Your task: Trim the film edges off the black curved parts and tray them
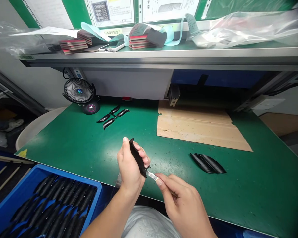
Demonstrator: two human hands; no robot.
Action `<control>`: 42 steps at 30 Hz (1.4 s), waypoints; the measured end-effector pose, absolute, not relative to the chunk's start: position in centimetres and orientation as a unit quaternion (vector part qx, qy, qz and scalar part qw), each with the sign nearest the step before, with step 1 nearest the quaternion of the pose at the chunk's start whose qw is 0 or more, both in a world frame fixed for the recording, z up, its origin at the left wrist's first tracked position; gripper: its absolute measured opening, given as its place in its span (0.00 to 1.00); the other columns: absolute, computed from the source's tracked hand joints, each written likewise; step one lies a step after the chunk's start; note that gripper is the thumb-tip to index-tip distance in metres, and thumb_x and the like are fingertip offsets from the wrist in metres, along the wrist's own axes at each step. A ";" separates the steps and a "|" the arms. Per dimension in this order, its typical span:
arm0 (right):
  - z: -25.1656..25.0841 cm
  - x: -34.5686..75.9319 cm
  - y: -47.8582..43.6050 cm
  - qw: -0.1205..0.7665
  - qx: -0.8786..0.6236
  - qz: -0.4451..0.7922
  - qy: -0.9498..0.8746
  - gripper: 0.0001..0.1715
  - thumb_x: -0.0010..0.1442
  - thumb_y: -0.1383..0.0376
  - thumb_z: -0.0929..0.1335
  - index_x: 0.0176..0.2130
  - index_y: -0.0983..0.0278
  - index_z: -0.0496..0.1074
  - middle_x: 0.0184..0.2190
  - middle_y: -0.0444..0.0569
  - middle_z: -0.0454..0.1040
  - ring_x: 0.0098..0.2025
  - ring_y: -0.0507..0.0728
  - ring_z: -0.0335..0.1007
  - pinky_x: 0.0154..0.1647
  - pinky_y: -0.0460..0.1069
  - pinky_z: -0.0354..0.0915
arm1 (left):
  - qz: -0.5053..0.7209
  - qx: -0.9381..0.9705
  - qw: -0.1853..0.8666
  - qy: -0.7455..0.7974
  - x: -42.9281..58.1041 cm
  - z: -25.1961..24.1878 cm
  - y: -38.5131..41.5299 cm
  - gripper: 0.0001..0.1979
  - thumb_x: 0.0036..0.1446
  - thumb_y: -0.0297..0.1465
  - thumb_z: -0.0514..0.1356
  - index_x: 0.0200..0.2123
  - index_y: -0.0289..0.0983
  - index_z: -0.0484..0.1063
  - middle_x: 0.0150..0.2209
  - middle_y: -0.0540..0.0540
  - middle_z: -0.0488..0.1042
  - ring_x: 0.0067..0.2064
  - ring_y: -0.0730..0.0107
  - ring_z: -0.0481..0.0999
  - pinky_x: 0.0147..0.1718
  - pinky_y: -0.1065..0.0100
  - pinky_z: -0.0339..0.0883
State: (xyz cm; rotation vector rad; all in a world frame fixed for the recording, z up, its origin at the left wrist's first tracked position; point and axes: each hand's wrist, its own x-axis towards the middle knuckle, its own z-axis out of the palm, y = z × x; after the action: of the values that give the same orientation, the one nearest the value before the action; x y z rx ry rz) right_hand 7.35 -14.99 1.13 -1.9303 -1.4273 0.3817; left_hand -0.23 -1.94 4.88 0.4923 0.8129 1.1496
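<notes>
My left hand (130,168) grips a curved black plastic part (137,158) upright between thumb and fingers. My right hand (178,201) pinches a small metal blade (152,175), whose tip touches the lower end of that part. Several similar black parts (208,163) lie overlapped in a group on the green work mat (64,145), to the right of my hands. Several more (113,116) lie near the mat's far edge. A blue crate (72,180) at the lower left is packed with rows of black parts.
A torn cardboard sheet (201,125) lies on the mat's far right. A black desk fan (78,91) stands behind the mat. Above runs a metal shelf (164,54) holding stacks of red-topped pads (73,44), a phone (111,47) and a plastic bag (248,29).
</notes>
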 end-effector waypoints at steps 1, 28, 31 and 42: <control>1.1 7.3 -15.0 0.348 -0.745 0.136 -0.553 0.16 0.70 0.59 0.60 0.46 0.55 0.76 0.26 0.44 0.70 0.24 0.52 0.67 0.21 0.46 0.57 | 0.525 0.226 0.733 0.370 -0.2 4.9 -2.0 0.21 0.61 0.46 0.56 0.23 0.37 0.65 0.16 0.53 0.62 0.15 0.76 0.61 0.12 0.75 0.54; -3.9 7.7 -14.2 0.408 -0.773 0.289 -0.391 0.21 0.64 0.52 0.63 0.27 0.62 0.71 0.17 0.41 0.64 0.20 0.52 0.55 0.22 0.46 0.49 | 0.435 0.482 0.593 0.476 -3.2 -3.9 4.8 0.24 0.56 0.53 0.57 0.42 0.40 0.67 0.28 0.52 0.70 0.22 0.72 0.71 0.20 0.70 0.67; -6.7 9.1 -16.8 0.371 -0.821 0.284 -0.327 0.26 0.64 0.47 0.61 0.25 0.61 0.69 0.17 0.42 0.67 0.20 0.53 0.58 0.22 0.46 0.52 | 0.378 0.547 0.537 0.520 -6.1 -8.5 9.1 0.24 0.51 0.51 0.62 0.38 0.34 0.74 0.25 0.46 0.74 0.28 0.61 0.77 0.30 0.61 0.72; -10.0 20.4 -18.2 0.244 -0.925 0.001 -0.293 0.19 0.65 0.57 0.62 0.50 0.61 0.73 0.52 0.53 0.73 0.46 0.63 0.72 0.35 0.50 0.64 | 0.364 0.674 0.394 0.509 -5.0 -12.0 7.6 0.17 0.56 0.41 0.57 0.41 0.36 0.76 0.45 0.38 0.76 0.49 0.51 0.73 0.54 0.50 0.62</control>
State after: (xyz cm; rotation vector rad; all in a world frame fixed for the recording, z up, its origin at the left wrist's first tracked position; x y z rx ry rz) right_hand 20.43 -18.17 -9.96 -2.5259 -0.7990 0.0031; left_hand -4.96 7.65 -12.00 1.7093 1.2904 0.9234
